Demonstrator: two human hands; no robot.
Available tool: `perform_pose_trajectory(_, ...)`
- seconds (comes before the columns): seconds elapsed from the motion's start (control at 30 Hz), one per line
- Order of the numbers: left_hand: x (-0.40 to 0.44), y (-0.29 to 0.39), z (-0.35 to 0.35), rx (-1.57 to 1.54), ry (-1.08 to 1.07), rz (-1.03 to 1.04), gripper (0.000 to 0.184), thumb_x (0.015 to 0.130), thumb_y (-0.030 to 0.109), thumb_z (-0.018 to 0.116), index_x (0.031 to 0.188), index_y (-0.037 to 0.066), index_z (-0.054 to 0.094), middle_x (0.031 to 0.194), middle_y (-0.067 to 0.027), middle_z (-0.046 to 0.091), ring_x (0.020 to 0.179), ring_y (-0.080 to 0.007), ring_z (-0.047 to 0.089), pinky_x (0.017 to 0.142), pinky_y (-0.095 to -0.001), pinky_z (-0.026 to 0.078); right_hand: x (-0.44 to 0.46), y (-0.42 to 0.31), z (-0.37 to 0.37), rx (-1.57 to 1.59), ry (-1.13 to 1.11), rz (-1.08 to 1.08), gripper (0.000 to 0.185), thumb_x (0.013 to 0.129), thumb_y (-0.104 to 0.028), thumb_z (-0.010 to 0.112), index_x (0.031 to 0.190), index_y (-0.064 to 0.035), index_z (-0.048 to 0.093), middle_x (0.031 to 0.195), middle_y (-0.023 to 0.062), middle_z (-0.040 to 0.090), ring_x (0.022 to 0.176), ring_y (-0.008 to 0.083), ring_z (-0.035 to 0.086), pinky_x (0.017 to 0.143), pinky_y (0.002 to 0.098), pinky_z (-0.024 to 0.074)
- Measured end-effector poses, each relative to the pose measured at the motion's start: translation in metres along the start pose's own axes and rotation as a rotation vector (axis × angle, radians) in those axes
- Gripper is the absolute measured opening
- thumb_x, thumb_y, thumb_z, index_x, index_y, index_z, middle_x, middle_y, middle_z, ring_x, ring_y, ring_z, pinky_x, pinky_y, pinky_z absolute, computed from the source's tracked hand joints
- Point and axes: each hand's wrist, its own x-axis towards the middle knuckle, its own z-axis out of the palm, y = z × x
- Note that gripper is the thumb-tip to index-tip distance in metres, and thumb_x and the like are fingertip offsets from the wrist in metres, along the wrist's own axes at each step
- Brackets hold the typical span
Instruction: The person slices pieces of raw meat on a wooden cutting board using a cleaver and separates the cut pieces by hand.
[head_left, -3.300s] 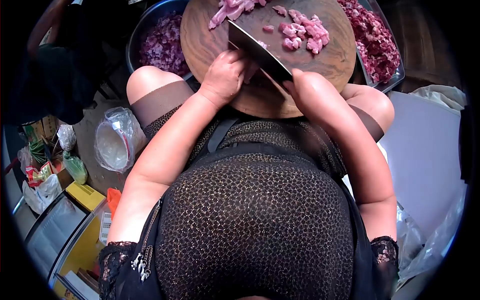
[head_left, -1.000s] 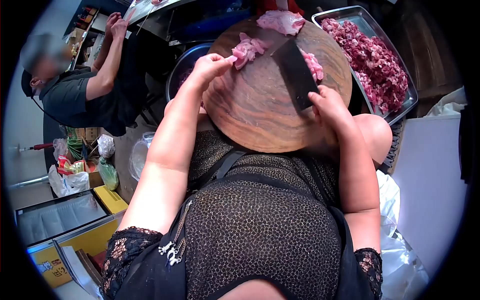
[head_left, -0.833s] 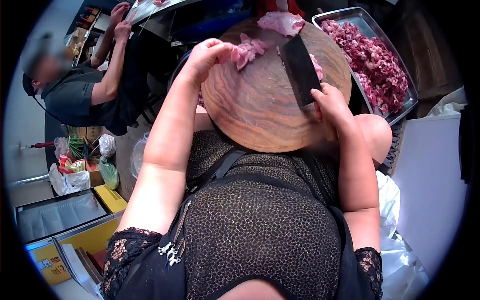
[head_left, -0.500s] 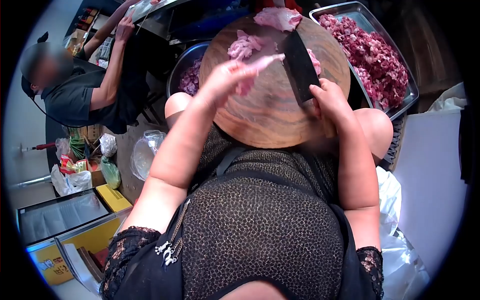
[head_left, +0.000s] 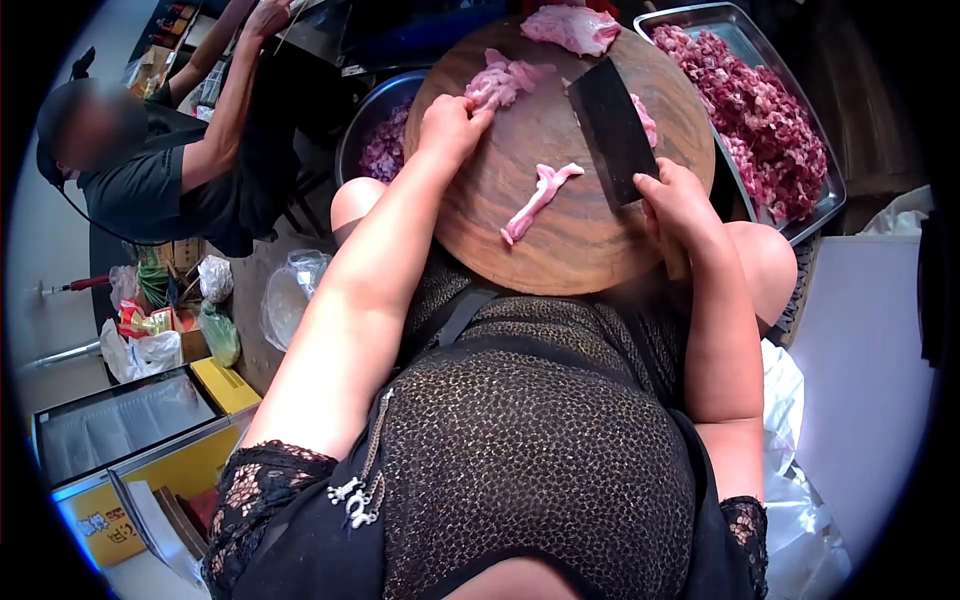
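On a round wooden chopping board (head_left: 490,225), my right hand (head_left: 682,205) grips the handle of a dark cleaver (head_left: 615,130), its broad blade over the board. My left hand (head_left: 452,128) has its fingers closed at the near edge of a small pile of pale pink meat strips (head_left: 505,78). Between the hands a single forked strip of meat (head_left: 540,205) lies by itself. A larger pink slab of meat (head_left: 572,30) rests at the far edge, and another meat piece (head_left: 645,120) shows partly behind the blade.
Right of the board stands a metal tray (head_left: 835,190) heaped with chopped red meat (head_left: 760,120). A metal bowl (head_left: 350,140) with meat pieces sits at the left. Further left is another person (head_left: 170,160) with raised arms, near plastic bags (head_left: 218,335) and a glass-topped yellow cabinet (head_left: 125,420).
The strip that my left hand held in the air now lies on the board. My left hand has moved back to the pile. The cleaver stays in my right hand, nearly in place.
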Motion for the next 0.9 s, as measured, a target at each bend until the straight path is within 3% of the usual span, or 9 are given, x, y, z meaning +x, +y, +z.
perform_pose_trajectory(0.17,0.023,0.005,-0.002,-0.004,-0.227,-0.177,0.032,0.072,0.034,0.072,0.088,0.006,0.073,0.086,-0.0169,0.071,0.083,-0.0317,0.068,0.081,-0.039,0.053,-0.004,-0.004,0.0,0.016,0.001,0.027,0.018,0.093,-0.016,0.055,0.088,0.001,0.054,0.061,0.0063,0.057,0.046,0.0165,0.056,0.046,0.034,0.0461)
perform_pose_trajectory(0.2,0.023,0.007,-0.005,-0.057,-0.276,-0.232,0.026,0.07,0.03,0.074,0.082,0.008,0.072,0.079,-0.0131,0.071,0.077,-0.0255,0.069,0.076,-0.0348,0.053,-0.003,-0.003,0.0,0.021,0.003,0.03,0.017,0.093,-0.016,0.055,0.089,0.0008,0.054,0.06,0.0059,0.057,0.046,0.0164,0.055,0.046,0.0338,0.0459)
perform_pose_trajectory(0.37,0.01,0.004,-0.019,-0.117,-0.302,-0.29,0.021,0.069,0.025,0.075,0.08,0.007,0.071,0.073,-0.0071,0.069,0.066,-0.0166,0.064,0.067,-0.0289,0.051,-0.004,-0.008,0.001,0.016,0.008,0.033,0.017,0.094,-0.016,0.055,0.09,0.0008,0.054,0.06,0.0056,0.056,0.045,0.0165,0.055,0.045,0.0335,0.0457)
perform_pose_trajectory(0.43,0.002,0.001,-0.022,-0.303,-0.265,-0.227,0.019,0.076,0.022,0.076,0.077,0.005,0.069,0.071,-0.0015,0.067,0.065,-0.0088,0.059,0.061,-0.0251,0.047,-0.003,-0.006,0.0,0.009,0.008,0.028,0.017,0.094,-0.016,0.055,0.09,0.0009,0.054,0.061,0.0057,0.056,0.045,0.0166,0.055,0.045,0.0339,0.0457)
perform_pose_trajectory(0.5,-0.012,0.008,-0.034,-0.447,-0.435,-0.326,0.014,0.076,0.015,0.075,0.081,0.004,0.068,0.074,-0.0009,0.067,0.066,-0.0076,0.059,0.06,-0.0222,0.047,-0.005,-0.007,0.0,0.0,0.005,0.025,0.018,0.094,-0.016,0.055,0.09,0.0011,0.054,0.061,0.006,0.056,0.046,0.0168,0.055,0.045,0.034,0.0459)
perform_pose_trajectory(0.57,-0.036,0.018,-0.046,-0.413,-0.549,-0.258,0.014,0.076,0.013,0.075,0.083,0.004,0.066,0.076,0.0001,0.066,0.067,-0.0061,0.059,0.061,-0.0222,0.048,-0.006,-0.009,0.0,-0.009,0.0,0.028,0.018,0.094,-0.017,0.056,0.091,0.0013,0.054,0.062,0.0062,0.057,0.046,0.017,0.055,0.045,0.0341,0.0462)
perform_pose_trajectory(0.73,-0.083,0.007,-0.06,-0.237,-0.842,-0.091,0.031,0.076,0.027,0.081,0.087,0.003,0.064,0.077,-0.0029,0.065,0.078,-0.0095,0.06,0.069,-0.0279,0.05,-0.008,-0.006,0.002,-0.018,0.013,0.004,0.02,0.095,-0.018,0.055,0.087,-0.0019,0.048,0.062,0.0045,0.052,0.044,0.0167,0.053,0.041,0.0325,0.0448)
perform_pose_trajectory(0.83,-0.077,0.022,-0.069,-0.029,-0.599,-0.16,0.038,0.077,0.034,0.08,0.092,0.001,0.066,0.082,-0.0066,0.069,0.079,-0.0119,0.064,0.071,-0.0285,0.051,-0.007,-0.004,0.002,-0.014,0.004,-0.005,0.02,0.095,-0.018,0.055,0.088,-0.0016,0.048,0.062,0.0041,0.051,0.044,0.0163,0.053,0.041,0.0321,0.0446)
perform_pose_trajectory(0.9,-0.064,0.025,-0.055,-0.182,-0.45,-0.235,0.041,0.083,0.038,0.073,0.098,0.0,0.07,0.086,-0.0107,0.072,0.078,-0.0171,0.068,0.072,-0.031,0.053,-0.007,-0.004,0.002,-0.008,0.009,-0.012,0.019,0.094,-0.017,0.056,0.088,-0.0002,0.051,0.062,0.0052,0.054,0.045,0.0167,0.054,0.044,0.0332,0.0453)
